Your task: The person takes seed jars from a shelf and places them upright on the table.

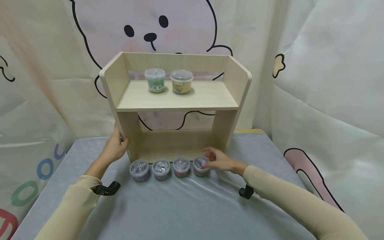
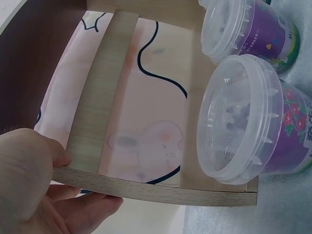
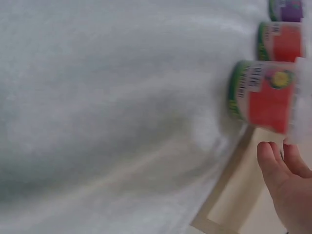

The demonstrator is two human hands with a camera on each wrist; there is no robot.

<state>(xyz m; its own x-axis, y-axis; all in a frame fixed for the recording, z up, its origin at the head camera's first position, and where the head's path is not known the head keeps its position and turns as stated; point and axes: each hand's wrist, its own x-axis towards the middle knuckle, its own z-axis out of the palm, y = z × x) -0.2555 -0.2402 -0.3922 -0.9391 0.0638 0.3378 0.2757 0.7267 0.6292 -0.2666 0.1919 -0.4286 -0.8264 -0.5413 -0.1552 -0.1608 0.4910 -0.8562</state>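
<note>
A pale wooden two-tier shelf (image 1: 177, 96) stands on the table, and my left hand (image 1: 115, 146) grips the edge of its left side panel. In the left wrist view the thumb of that hand (image 2: 29, 180) lies inside the panel, the fingers outside. Several lidded plastic tubs stand in a row before the lower tier: two purple ones (image 1: 139, 170) (image 1: 161, 169) at left, two red ones (image 1: 181, 167) (image 1: 200, 170) at right. My right hand (image 1: 220, 160) is at the rightmost red tub (image 3: 270, 97), its fingers loosely bent beside the lid; contact is unclear.
On the upper tier stand a green-labelled tub (image 1: 155, 81) and a yellow-labelled tub (image 1: 181, 82). A grey cloth covers the table (image 1: 180, 210). Printed curtains (image 1: 324, 83) hang behind and at both sides.
</note>
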